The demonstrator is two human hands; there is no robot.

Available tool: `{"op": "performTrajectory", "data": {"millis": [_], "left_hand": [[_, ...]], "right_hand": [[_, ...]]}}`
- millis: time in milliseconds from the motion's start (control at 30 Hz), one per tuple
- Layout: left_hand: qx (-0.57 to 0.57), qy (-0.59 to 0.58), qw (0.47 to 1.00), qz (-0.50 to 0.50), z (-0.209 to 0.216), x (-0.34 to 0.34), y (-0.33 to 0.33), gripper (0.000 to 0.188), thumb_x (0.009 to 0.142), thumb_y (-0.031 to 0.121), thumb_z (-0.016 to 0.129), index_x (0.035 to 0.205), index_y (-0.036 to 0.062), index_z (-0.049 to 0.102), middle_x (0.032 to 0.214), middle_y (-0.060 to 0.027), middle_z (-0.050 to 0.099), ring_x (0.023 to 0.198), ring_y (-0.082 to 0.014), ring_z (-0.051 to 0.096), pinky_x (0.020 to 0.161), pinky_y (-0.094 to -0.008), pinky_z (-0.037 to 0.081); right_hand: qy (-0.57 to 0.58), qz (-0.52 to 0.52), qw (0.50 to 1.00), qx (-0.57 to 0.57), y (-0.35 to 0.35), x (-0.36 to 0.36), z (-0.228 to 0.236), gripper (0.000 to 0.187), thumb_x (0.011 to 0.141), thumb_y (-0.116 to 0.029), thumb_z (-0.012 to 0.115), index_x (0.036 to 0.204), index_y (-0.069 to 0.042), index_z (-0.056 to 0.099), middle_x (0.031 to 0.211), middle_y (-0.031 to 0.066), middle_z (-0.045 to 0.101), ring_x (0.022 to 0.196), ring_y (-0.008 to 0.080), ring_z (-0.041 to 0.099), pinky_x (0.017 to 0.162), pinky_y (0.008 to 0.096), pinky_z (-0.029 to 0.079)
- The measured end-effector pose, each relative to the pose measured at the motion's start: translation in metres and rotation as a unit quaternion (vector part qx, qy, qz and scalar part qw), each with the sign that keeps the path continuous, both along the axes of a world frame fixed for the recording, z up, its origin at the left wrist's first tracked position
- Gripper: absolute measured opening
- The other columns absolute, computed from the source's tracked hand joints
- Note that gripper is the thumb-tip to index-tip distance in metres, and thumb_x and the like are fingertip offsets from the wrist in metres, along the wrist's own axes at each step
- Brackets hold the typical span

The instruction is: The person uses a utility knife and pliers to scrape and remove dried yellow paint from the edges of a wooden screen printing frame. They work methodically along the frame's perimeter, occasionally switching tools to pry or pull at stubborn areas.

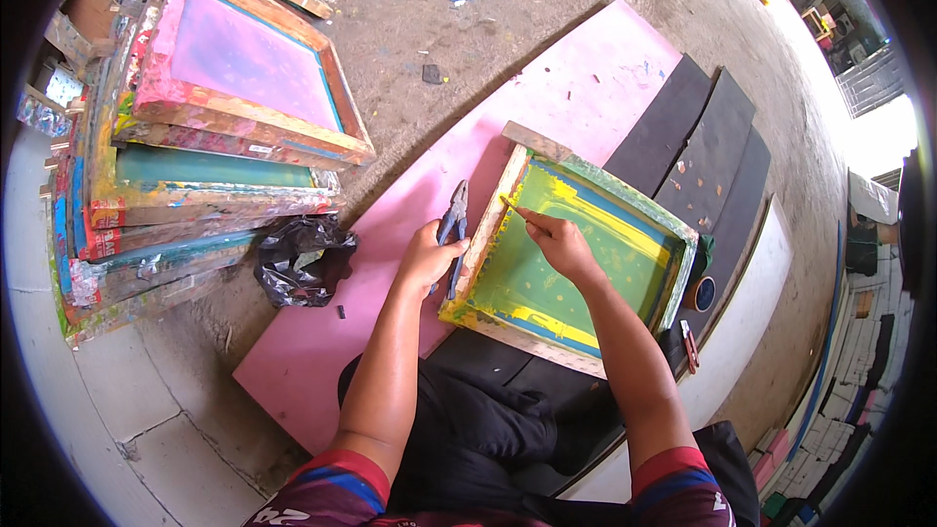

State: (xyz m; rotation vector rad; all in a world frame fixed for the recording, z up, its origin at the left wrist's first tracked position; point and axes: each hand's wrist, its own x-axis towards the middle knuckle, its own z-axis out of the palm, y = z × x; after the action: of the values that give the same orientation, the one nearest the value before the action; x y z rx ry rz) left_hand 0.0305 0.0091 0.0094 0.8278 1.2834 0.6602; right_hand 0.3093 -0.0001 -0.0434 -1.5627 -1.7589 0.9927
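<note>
A wooden screen-printing frame (639, 200) with green mesh and yellow paint stains lies in front of me. My left hand (427, 256) is closed round a pair of pliers (458, 203) with dark blue handles, jaws pointing away from me, beside the frame's left bar. My right hand (563, 246) reaches over the mesh, its fingers closed on a thin yellow-stained stick-like piece (514, 206). The tip of that piece is at the inner edge of the left bar; whether it touches the wood I cannot tell.
Under the frame lie a pink board (576, 68) and black sheets (711, 141). Several more paint-stained frames (244, 115) are stacked at left, beside a black plastic bag (305, 259). A tape roll (701, 293) and a red-handled cutter (690, 346) lie at right.
</note>
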Motion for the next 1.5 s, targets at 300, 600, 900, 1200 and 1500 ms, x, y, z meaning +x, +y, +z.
{"op": "performTrajectory", "data": {"millis": [300, 600, 900, 1200, 1500], "left_hand": [[0.013, 0.018, 1.000, 0.011, -0.008, -0.004, -0.001, 0.016, 0.094, 0.000, 0.072, 0.106, -0.0018, 0.062, 0.092, -0.0075, 0.067, 0.069, -0.0174, 0.069, 0.055, -0.0344, 0.063], [0.039, 0.022, 0.999, 0.017, -0.011, 0.001, -0.003, 0.016, 0.096, 0.004, 0.074, 0.106, 0.0007, 0.062, 0.088, -0.0034, 0.064, 0.069, -0.0149, 0.065, 0.057, -0.0333, 0.059], [0.029, 0.016, 0.999, -0.004, -0.003, -0.002, -0.003, 0.015, 0.096, 0.004, 0.074, 0.105, 0.0006, 0.063, 0.090, -0.0034, 0.064, 0.075, -0.0138, 0.063, 0.058, -0.0341, 0.061], [0.025, 0.007, 1.000, -0.014, -0.013, -0.003, -0.001, 0.018, 0.096, 0.005, 0.074, 0.111, 0.0006, 0.065, 0.095, -0.0037, 0.067, 0.079, -0.0143, 0.066, 0.059, -0.0333, 0.062], [0.018, -0.004, 1.000, -0.003, -0.008, -0.001, -0.001, 0.018, 0.096, 0.007, 0.076, 0.108, 0.0009, 0.065, 0.090, -0.0026, 0.065, 0.075, -0.0132, 0.065, 0.058, -0.0333, 0.061]], "right_hand": [[0.250, -0.111, 0.867, -0.416, 0.005, -0.019, 0.085, 0.042, 0.113, -0.027, 0.051, 0.154, -0.021, 0.057, 0.074, 0.0000, 0.056, 0.048, 0.0079, 0.042, 0.043, 0.0257, 0.036], [-0.063, -0.106, 0.987, -0.102, -0.004, -0.026, 0.077, 0.041, 0.109, -0.021, 0.055, 0.149, -0.020, 0.063, 0.100, 0.0107, 0.075, 0.085, 0.0230, 0.072, 0.076, 0.0366, 0.058], [-0.141, -0.101, 0.984, -0.033, 0.005, -0.038, 0.073, 0.035, 0.103, -0.017, 0.062, 0.137, -0.015, 0.071, 0.112, 0.0231, 0.075, 0.103, 0.0389, 0.074, 0.092, 0.0444, 0.058], [-0.094, -0.095, 0.989, -0.071, 0.020, -0.030, 0.063, 0.037, 0.103, -0.020, 0.064, 0.139, -0.016, 0.070, 0.104, 0.0233, 0.076, 0.091, 0.0369, 0.076, 0.085, 0.0420, 0.058], [-0.059, -0.070, 0.989, -0.118, 0.025, -0.012, 0.054, 0.038, 0.105, -0.024, 0.062, 0.142, -0.015, 0.068, 0.102, 0.0148, 0.080, 0.091, 0.0252, 0.075, 0.085, 0.0379, 0.058]]}}
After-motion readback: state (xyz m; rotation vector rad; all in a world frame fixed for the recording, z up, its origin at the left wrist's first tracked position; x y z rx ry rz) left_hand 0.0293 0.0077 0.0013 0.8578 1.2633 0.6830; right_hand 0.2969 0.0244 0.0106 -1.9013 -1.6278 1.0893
